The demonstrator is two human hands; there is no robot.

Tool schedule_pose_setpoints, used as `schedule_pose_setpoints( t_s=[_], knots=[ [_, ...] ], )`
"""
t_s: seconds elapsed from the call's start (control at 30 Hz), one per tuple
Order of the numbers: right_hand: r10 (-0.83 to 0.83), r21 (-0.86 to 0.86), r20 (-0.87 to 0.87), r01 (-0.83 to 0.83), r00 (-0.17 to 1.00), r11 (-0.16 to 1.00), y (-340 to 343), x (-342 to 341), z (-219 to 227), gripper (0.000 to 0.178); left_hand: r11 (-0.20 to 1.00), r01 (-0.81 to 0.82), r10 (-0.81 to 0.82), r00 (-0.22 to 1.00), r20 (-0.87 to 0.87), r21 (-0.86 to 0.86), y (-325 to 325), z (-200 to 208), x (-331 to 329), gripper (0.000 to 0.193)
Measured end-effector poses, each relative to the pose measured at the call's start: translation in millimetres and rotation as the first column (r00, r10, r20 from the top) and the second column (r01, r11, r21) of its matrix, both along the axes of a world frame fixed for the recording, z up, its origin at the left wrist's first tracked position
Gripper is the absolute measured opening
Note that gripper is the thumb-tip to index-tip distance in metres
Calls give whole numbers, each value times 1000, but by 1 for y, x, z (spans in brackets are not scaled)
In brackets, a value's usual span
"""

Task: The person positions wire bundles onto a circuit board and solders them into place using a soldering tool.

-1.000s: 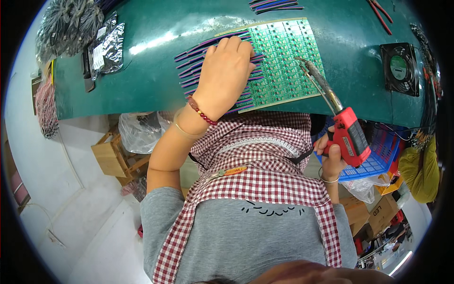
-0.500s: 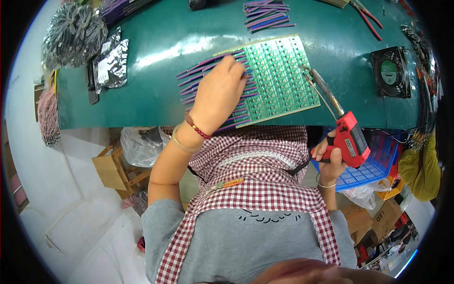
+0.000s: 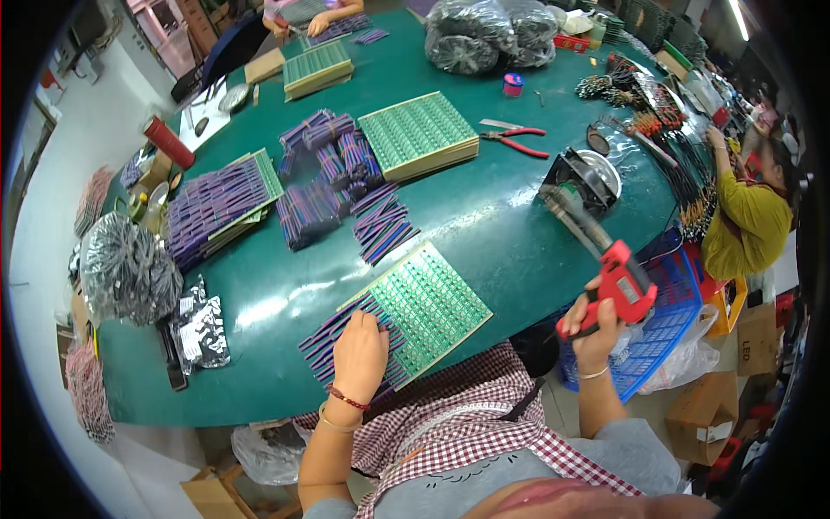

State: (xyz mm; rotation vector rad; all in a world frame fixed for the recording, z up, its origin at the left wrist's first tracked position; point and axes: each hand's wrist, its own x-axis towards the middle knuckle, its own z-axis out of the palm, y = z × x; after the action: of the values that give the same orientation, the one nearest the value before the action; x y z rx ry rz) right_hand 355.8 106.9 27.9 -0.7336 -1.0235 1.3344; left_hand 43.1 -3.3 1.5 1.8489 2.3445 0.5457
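Observation:
My left hand (image 3: 360, 350) rests on the purple and blue wires (image 3: 328, 348) that lie in rows across the left part of a green circuit board panel (image 3: 432, 298). Its fingers are curled down among the wires, and the fingertips are hidden, so what they pinch I cannot make out. In my right hand (image 3: 596, 333) is a red soldering gun (image 3: 624, 290), gripped by its handle. The gun's long metal barrel points up and left, away from the panel, with its tip in front of a black fan (image 3: 581, 183).
Beyond the panel lie loose wires (image 3: 383, 227), wire bundles (image 3: 311, 212) and a stack of circuit boards (image 3: 424, 134). Red-handled pliers (image 3: 519, 143) lie near the fan. A blue basket (image 3: 666, 333) stands below the table's right edge. Other people (image 3: 748, 216) sit around the table.
The view has swung up to take in more of the table. My right hand has carried the soldering gun away from the panel's right edge toward the fan. My left hand stays at the wires.

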Motion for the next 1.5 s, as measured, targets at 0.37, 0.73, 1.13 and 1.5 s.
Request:
schedule_pose_setpoints(
  t_s=[0.37,0.73,1.13,1.5],
  knots=[
    [-351,255,-76,359,933,898,64,47,54,37,989,55,-63,997,49,140,17,10,9,16],
    [-404,74,-15,403,915,912,60,68,18,33,985,58,-66,997,45,164,7,-6,19,20],
    [-409,-17,101,413,907,911,109,82,-5,33,967,123,-110,992,-68,224,-10,-21,12,29],
    [-393,-49,420,454,818,890,131,82,-6,26,972,118,-105,991,-79,201,-20,-16,12,24]
  ],
)
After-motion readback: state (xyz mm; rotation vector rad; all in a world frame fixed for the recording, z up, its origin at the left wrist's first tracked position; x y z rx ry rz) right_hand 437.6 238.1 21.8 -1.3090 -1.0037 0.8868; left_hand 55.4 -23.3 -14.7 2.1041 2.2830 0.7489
